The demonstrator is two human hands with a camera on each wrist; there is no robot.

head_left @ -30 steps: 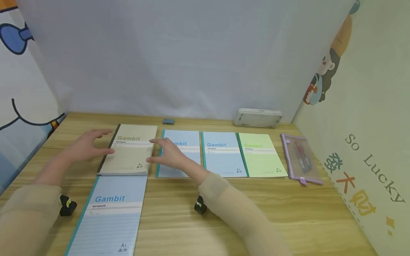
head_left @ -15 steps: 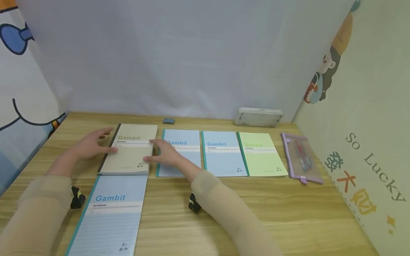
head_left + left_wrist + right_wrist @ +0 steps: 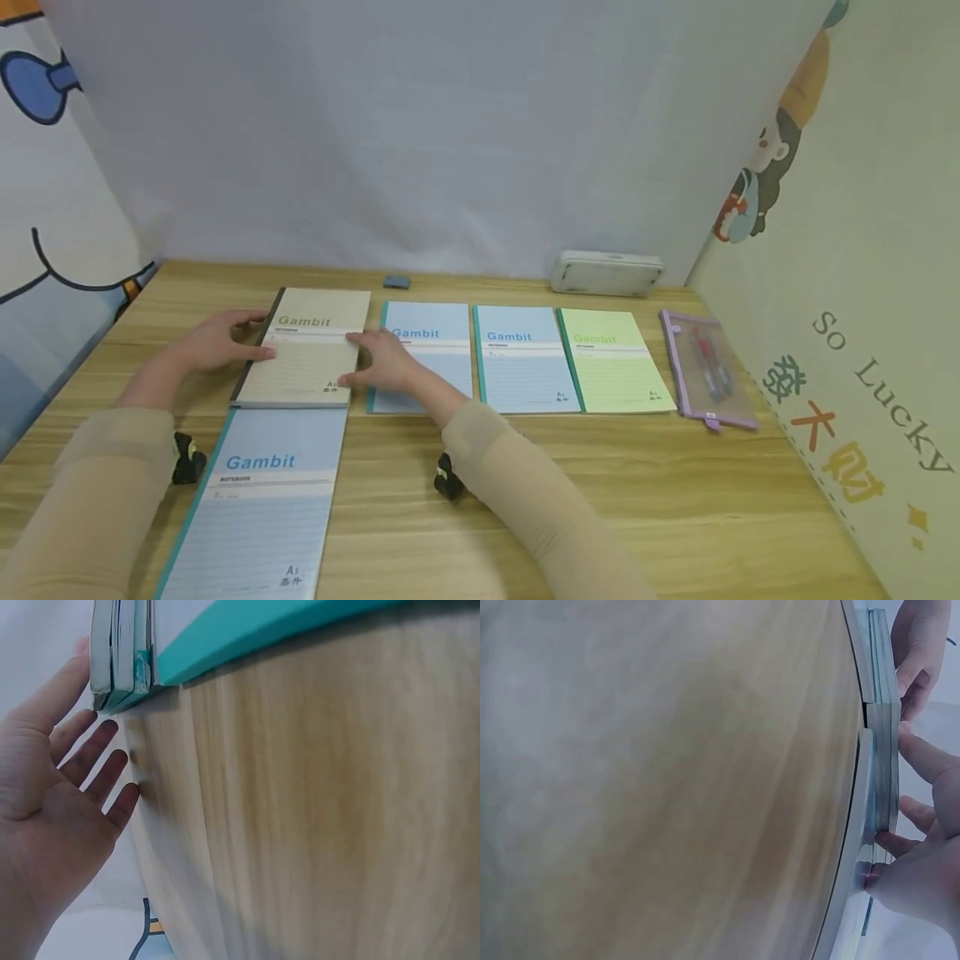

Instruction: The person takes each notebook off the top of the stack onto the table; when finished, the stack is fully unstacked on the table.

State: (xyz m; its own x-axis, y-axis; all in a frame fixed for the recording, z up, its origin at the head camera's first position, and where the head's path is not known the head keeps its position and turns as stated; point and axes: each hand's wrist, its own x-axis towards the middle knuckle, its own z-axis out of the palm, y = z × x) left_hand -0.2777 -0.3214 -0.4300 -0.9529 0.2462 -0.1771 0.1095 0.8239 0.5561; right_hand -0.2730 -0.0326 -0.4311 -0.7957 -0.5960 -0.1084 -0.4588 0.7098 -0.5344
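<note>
A cream Gambit notebook (image 3: 311,367) with a dark spine lies on top of a stack at the left of the table. Several notebook edges (image 3: 122,652) show beneath its cover in the left wrist view. My left hand (image 3: 213,342) is at the spine side, thumb over the cover and fingers spread beside the stack. On the opposite side, my right hand (image 3: 386,362) has its thumb and fingertips at the stack's right edge, fingers loosely bent. A blue notebook (image 3: 255,508) lies directly in front of the stack.
Right of the stack, two blue notebooks (image 3: 438,392) and a green notebook (image 3: 618,375) lie in a row. A purple-edged zip pouch (image 3: 708,367) follows. Behind them are a small grey-blue block (image 3: 396,282) and a white case (image 3: 607,273) near the back cloth (image 3: 450,167).
My left hand has moved right, bringing its thumb over the cream notebook's cover and its fingers to the spine. My right hand has shifted only slightly. The notebooks look unmoved.
</note>
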